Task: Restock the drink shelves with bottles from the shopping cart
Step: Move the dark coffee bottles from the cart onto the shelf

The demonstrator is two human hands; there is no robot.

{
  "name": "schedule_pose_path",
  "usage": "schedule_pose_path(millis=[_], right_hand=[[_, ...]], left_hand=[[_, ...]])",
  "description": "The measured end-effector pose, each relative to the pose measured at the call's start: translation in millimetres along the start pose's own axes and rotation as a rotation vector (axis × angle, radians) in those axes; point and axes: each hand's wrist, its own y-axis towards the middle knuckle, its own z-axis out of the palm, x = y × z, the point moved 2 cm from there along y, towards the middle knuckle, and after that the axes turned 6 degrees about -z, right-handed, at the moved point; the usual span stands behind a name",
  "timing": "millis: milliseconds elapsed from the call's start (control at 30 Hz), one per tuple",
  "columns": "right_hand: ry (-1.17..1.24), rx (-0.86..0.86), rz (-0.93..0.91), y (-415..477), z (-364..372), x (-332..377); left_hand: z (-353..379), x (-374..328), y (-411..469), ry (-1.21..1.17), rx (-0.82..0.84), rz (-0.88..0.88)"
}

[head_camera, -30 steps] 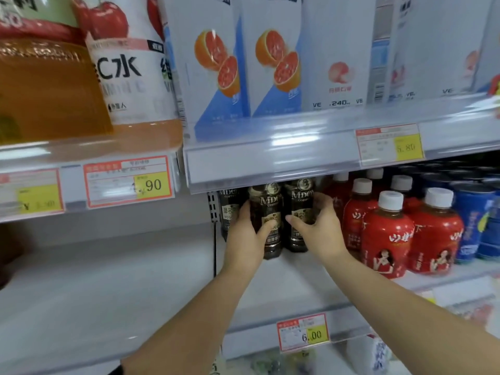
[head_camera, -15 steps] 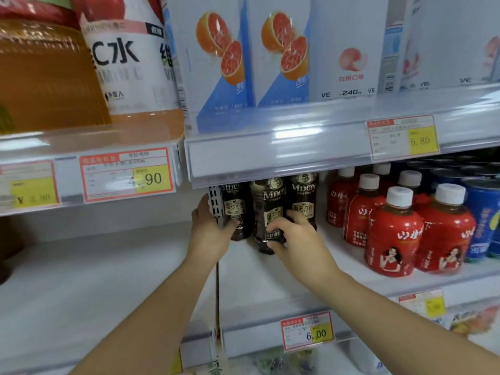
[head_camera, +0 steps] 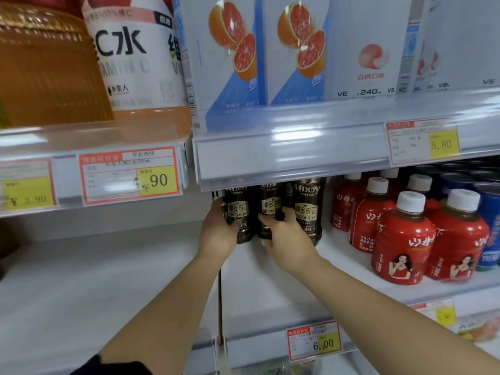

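Observation:
Three dark coffee bottles with gold labels stand side by side at the left end of the white middle shelf (head_camera: 270, 280), under the upper shelf's rail. My left hand (head_camera: 217, 234) grips the leftmost coffee bottle (head_camera: 238, 212) from its left side. My right hand (head_camera: 286, 239) grips the middle coffee bottle (head_camera: 269, 207), fingers wrapped across its front. The right coffee bottle (head_camera: 307, 209) stands untouched just beside my right hand. The bottles' caps are hidden behind the rail. No shopping cart is in view.
Red bottles with white caps (head_camera: 403, 239) and blue cans (head_camera: 489, 212) fill the shelf to the right. Juice cartons (head_camera: 297, 50) and large bottles (head_camera: 132, 55) stand on the upper shelf. A bare white shelf (head_camera: 94, 280) lies to the left. Price tags (head_camera: 313, 341) line the rails.
My left hand moved from the middle bottle to the leftmost one. My right hand moved left from the right bottle to the middle one. The three bottles now stand in an even row.

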Motion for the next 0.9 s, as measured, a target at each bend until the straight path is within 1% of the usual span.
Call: schedule_pose_path(millis=[100,200,233,267,300,333,367,400,433,467,533,567,733,900], right_hand=[[-0.018,0.011,-0.001,2,2,1],[0.063,0.03,-0.043,-4,-4,-3],[0.122,-0.032,-0.079,-9,-10,-5],[0.182,-0.154,-0.098,-15,-19,-8],[0.258,-0.315,-0.079,-22,-30,-11],[0.332,-0.479,-0.024,-28,-40,-17],[0.386,-0.601,0.053,-32,-48,-24],[0.403,-0.641,0.145,-32,-51,-34],[0.395,-0.607,0.232,-28,-49,-44],[0.388,-0.516,0.295,-22,-46,-53],[0.436,-0.349,0.321,-9,-37,-63],[0.464,-0.311,0.317,-5,-34,-65],[0.495,-0.311,0.301,11,-31,-63],[0.491,-0.253,0.315,26,-25,-63]], left_hand=[[0,0,0,0.006,-0.006,0.001],[1,1,-1,0.01,-0.008,0.009],[1,1,-2,0.012,-0.01,0.011],[1,2,-2,0.012,-0.01,0.012],[1,2,-2,0.01,-0.008,0.011],[1,2,-2,0.01,-0.005,0.007],[1,2,-1,0.013,-0.002,0.004],[2,2,-2,0.02,0.001,0.001],[2,1,-2,0.026,0.002,0.001],[2,1,-2,0.029,0.002,0.0],[2,0,-2,0.027,0.001,0.0],[2,-1,-2,0.026,0.0,0.002],[2,-1,-4,0.016,-0.009,0.014],[4,1,-3,0.019,-0.023,0.027]])
